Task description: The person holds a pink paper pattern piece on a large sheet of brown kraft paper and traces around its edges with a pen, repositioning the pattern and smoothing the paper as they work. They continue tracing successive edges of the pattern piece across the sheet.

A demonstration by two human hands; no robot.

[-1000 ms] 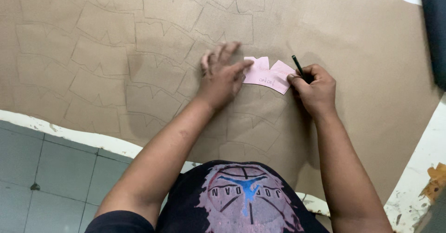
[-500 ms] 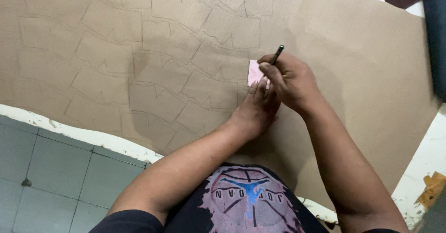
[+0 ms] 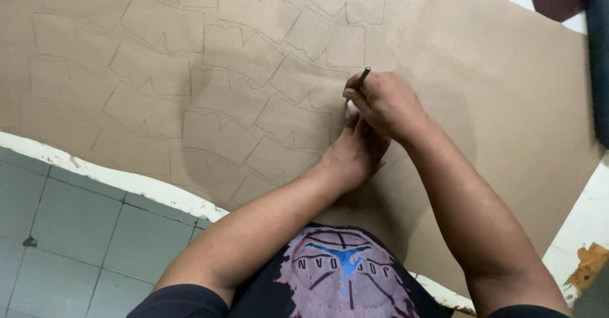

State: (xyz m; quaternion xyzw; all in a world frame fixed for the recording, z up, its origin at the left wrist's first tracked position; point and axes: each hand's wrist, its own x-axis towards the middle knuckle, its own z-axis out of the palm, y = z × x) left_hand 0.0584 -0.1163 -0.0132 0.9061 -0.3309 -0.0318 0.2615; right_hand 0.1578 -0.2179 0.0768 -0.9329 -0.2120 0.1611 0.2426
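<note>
Over on the left, grey floor tiles (image 3: 57, 229) show below the chipped white edge of the table (image 3: 136, 183), and the big brown sheet (image 3: 495, 102) spreads across nearly the whole top. Its left and middle part is covered with pencilled outlines (image 3: 216, 134) of one repeated curved shape, set close like scales; the right part is bare. It looks thin and limp, something like leatherette or card stock, so it would drag or ripple if pushed sideways and is best pinned flat from above.

Nearer the middle, the left hand (image 3: 352, 156) lies palm down on the sheet, fingers pressed together and reaching under the other hand. It seems to be pressing down a small pale template, though only a sliver of something light shows at the fingertips, so I can't be sure.

Just right of that, the right hand (image 3: 384, 102) is curled tight around a dark pen (image 3: 363, 77), pinched low near the tip with the barrel slanting up and away. The pen is light, stiff and slim, well held close to the point. Further right, a dark object (image 3: 596, 51) runs along the table's far edge.
</note>
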